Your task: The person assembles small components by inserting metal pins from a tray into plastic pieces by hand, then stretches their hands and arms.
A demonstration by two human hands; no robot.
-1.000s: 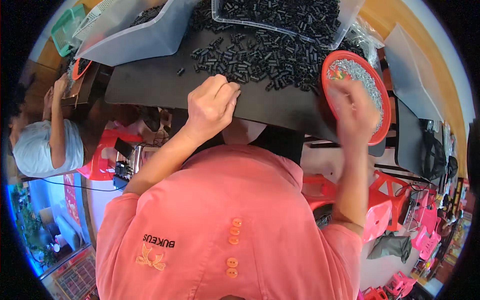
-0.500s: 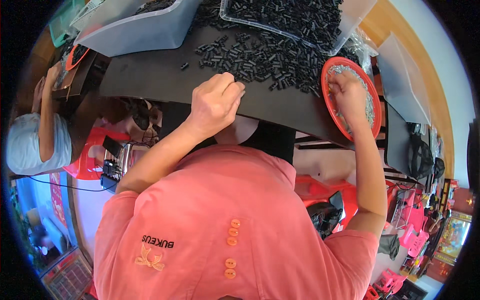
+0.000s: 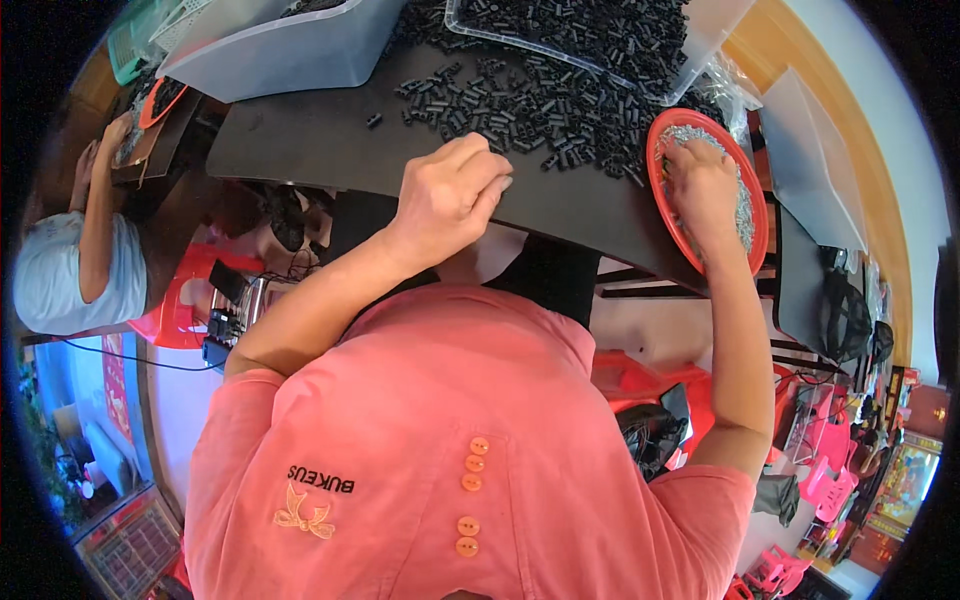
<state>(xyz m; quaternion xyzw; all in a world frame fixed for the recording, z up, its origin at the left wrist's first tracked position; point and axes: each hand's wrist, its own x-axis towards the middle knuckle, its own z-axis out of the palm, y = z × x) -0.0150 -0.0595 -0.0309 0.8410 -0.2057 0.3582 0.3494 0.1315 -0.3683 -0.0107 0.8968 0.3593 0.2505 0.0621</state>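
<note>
My left hand (image 3: 452, 195) is held over the near edge of the dark table, its fingers curled into a fist. Whatever lies inside that fist is hidden from view. Over at the right, my right hand (image 3: 703, 193) reaches into a red oval basin (image 3: 757, 225). Small silvery metal pieces (image 3: 744, 212) fill the basin, too small to name exactly. The right fingers bend down together among them, and their tips are hidden. Beyond both hands spreads a loose pile of short black tubular parts (image 3: 520, 105).
A clear plastic bin (image 3: 290, 62) stands at the far left of the table (image 3: 290, 140). Another clear bin (image 3: 540, 45), full of black parts, lies at the back. A translucent panel or bin (image 3: 812, 160) is right of the basin. Another person (image 3: 80, 265) works at the left.
My right fingers have dipped and shifted within the basin's metal pieces. My left hand, still closed, has moved slightly right and turned a little. The view has shifted slightly.
</note>
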